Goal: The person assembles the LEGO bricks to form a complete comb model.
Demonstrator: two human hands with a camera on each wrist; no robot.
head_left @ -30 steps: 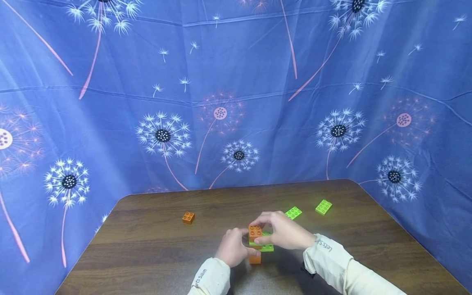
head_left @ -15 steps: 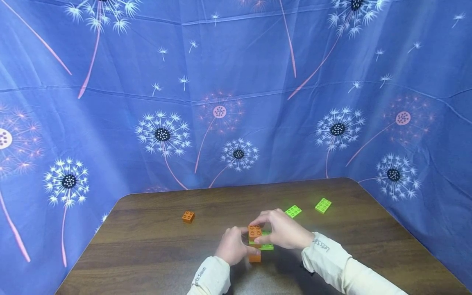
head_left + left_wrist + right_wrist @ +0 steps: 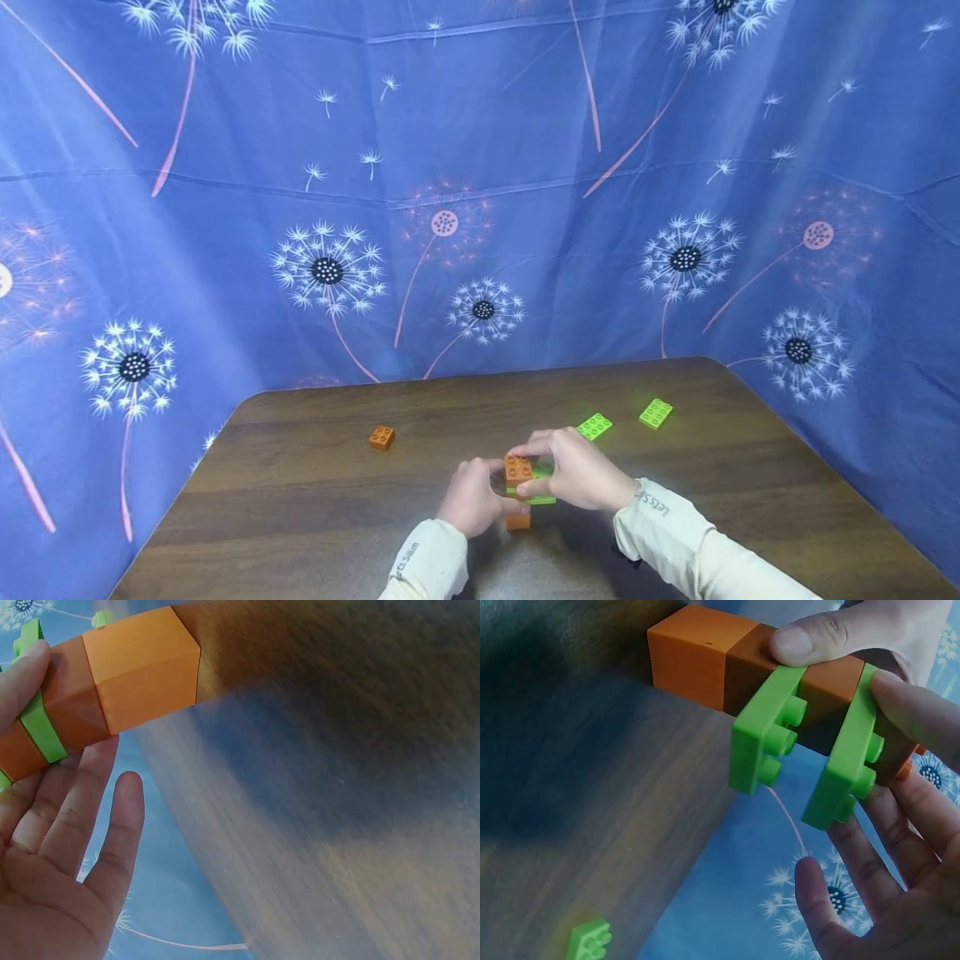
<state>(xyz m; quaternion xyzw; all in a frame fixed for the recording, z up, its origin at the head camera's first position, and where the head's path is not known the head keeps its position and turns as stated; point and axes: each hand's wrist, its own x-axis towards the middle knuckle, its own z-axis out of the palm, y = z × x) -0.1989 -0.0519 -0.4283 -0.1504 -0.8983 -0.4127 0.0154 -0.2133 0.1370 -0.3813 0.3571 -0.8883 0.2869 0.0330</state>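
A tower of orange toy building bricks (image 3: 694, 660) with bright green plates (image 3: 763, 739) between them stands upright near the table's front. My left hand (image 3: 472, 498) grips its middle, thumb on one side and fingers on the other. Higher up, my right hand (image 3: 583, 472) pinches the top orange brick (image 3: 517, 469) between thumb and fingers. In the right wrist view the right thumb lies along the upper green plate (image 3: 844, 757) and the brick above it. Both plates stick out to the right of the tower. The bottom orange brick (image 3: 146, 671) is below the left hand's fingers.
On the wooden table (image 3: 300, 517), a loose orange brick (image 3: 382, 437) lies to the left of the tower. Two loose green plates lie behind the right hand, a nearer one (image 3: 595, 426) and a farther one (image 3: 656, 413). A blue dandelion-print cloth (image 3: 525, 250) hangs behind the table.
The head view has tilted slightly, so everything sits a little higher in it. Both hands keep the same hold on the tower, with hardly any movement.
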